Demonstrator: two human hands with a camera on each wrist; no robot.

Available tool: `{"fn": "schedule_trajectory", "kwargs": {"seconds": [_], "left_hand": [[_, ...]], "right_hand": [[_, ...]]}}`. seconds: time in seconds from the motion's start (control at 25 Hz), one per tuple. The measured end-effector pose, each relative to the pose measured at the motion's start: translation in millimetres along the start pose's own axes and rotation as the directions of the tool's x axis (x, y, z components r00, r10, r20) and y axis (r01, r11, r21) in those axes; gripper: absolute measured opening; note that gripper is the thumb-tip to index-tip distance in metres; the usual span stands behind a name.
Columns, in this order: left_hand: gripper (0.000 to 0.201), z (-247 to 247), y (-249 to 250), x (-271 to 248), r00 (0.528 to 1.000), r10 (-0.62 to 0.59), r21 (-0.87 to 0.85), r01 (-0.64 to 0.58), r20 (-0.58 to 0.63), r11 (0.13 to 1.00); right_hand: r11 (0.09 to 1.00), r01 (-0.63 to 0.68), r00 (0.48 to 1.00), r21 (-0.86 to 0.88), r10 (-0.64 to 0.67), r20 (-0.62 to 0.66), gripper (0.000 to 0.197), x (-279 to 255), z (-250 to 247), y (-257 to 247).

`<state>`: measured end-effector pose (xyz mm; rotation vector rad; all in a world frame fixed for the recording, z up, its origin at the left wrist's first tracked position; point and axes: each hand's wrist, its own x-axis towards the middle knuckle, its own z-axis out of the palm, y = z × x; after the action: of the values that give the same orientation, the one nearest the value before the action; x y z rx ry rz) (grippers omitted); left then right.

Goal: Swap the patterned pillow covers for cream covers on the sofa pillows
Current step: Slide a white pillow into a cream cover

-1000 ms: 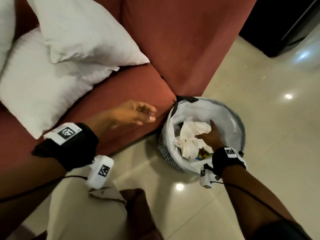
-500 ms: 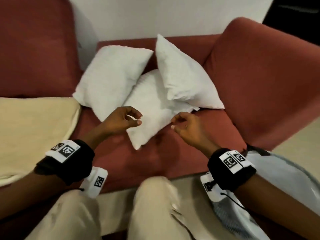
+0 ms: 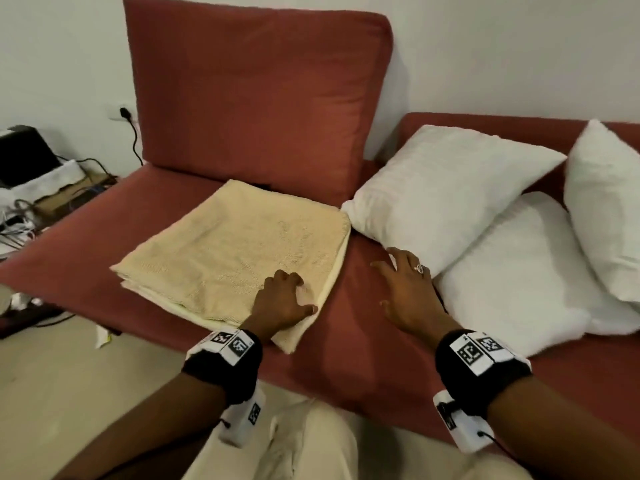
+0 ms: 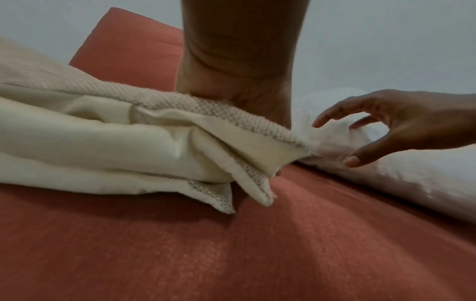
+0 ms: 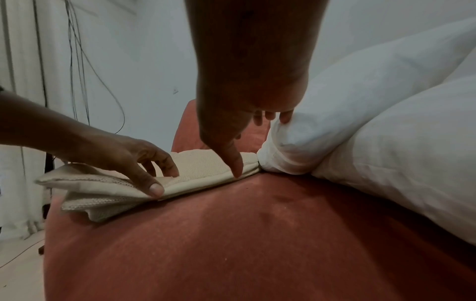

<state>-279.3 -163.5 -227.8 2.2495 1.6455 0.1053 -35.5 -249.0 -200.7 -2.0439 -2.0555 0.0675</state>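
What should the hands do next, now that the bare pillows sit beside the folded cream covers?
Probably lift the top cover off the stack. The left hand already pinches the near corner of the folded cream covers, thumb under the top layer, while the right hand is open by the nearest bare pillow, holding nothing.

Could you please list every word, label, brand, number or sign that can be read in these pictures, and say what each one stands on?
No readable words, brands or numbers appear in any view.
Left wrist band: black-and-white square code markers only, no letters.
Right wrist band: the same kind of code markers, no letters.
Cream covers, white pillows and sofa: no label or print visible.
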Motion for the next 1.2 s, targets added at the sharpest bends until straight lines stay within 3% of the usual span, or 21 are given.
{"fn": "schedule_trajectory", "kwargs": {"seconds": [0.08, 0.16, 0.24, 0.28, 0.4, 0.52, 0.6, 0.68, 0.8, 0.88, 0.96, 1.04, 1.08, 1.16, 1.2], "left_hand": [[0.082, 8, 0, 4, 1.0, 0.009, 0.093, -0.008, -0.004, 0.996], [0.056, 7, 4, 9, 0.998, 0.028, 0.144, -0.019, -0.061, 0.989], [0.025, -7, 7, 15, 0.984, 0.034, 0.078, -0.02, -0.173, 0.997], [0.02, -17, 8, 18, 0.978, 0.036, 0.038, -0.029, -0.207, 0.999], [0.021, -59, 9, 20, 0.969, 0.05, 0.009, -0.049, -0.24, 0.999], [0.027, -105, 12, 8, 0.952, 0.055, -0.005, -0.059, -0.301, 0.998], [0.024, -135, 16, -6, 0.913, 0.12, -0.115, -0.178, -0.391, 0.977], [0.02, -164, 23, -22, 0.85, 0.232, -0.219, -0.368, -0.473, 0.904], [0.039, -198, 45, -66, 0.78, 0.333, -0.326, -0.55, -0.53, 0.769], [0.055, -213, 64, -98, 0.776, 0.408, -0.292, -0.581, -0.481, 0.76], [0.067, -224, 77, -119, 0.778, 0.475, -0.09, -0.553, -0.411, 0.828], [0.062, -235, 80, -130, 0.752, 0.498, 0.297, -0.403, -0.432, 0.866], [0.054, -242, 77, -131, 0.731, 0.463, 0.395, -0.282, -0.502, 0.874], [0.043, -254, 66, -133, 0.663, 0.297, 0.315, -0.096, -0.688, 0.944], [0.039, -258, 56, -130, 0.638, 0.139, 0.143, -0.046, -0.758, 0.989]], "right_hand": [[0.998, 0.037, 0.999, -0.058, -0.037, 0.003, 0.07, 9, 8, -1], [0.995, 0.068, 0.998, -0.076, -0.067, 0.015, 0.072, 15, 12, 0], [0.993, 0.095, 0.993, -0.064, -0.09, 0.07, 0.076, 18, 12, -1], [0.994, 0.1, 0.992, -0.037, -0.097, 0.086, 0.077, 20, 13, -4], [0.983, 0.096, 0.993, 0.157, -0.105, 0.054, 0.076, 26, 13, -19], [0.915, 0.079, 0.997, 0.395, -0.082, -0.008, 0.081, 34, 0, -44], [0.875, 0.091, 0.994, 0.476, -0.052, -0.096, 0.085, 37, -18, -61], [0.845, 0.154, 0.973, 0.512, -0.039, -0.229, 0.096, 37, -38, -73], [0.867, 0.159, 0.959, 0.473, -0.022, -0.282, 0.11, 20, -82, -90], [0.925, 0.171, 0.945, 0.339, -0.057, -0.322, 0.078, 5, -104, -95], [0.877, 0.261, 0.915, 0.403, -0.092, -0.392, 0.033, -10, -121, -93], [0.801, 0.285, 0.898, 0.527, -0.032, -0.438, 0.017, -32, -141, -86], [0.797, 0.286, 0.891, 0.532, -0.017, -0.454, 0.013, -40, -152, -81], [0.8, 0.306, 0.888, 0.516, -0.044, -0.457, 0.012, -57, -178, -77], [0.779, 0.321, 0.897, 0.538, -0.069, -0.436, 0.015, -63, -191, -79]]}}
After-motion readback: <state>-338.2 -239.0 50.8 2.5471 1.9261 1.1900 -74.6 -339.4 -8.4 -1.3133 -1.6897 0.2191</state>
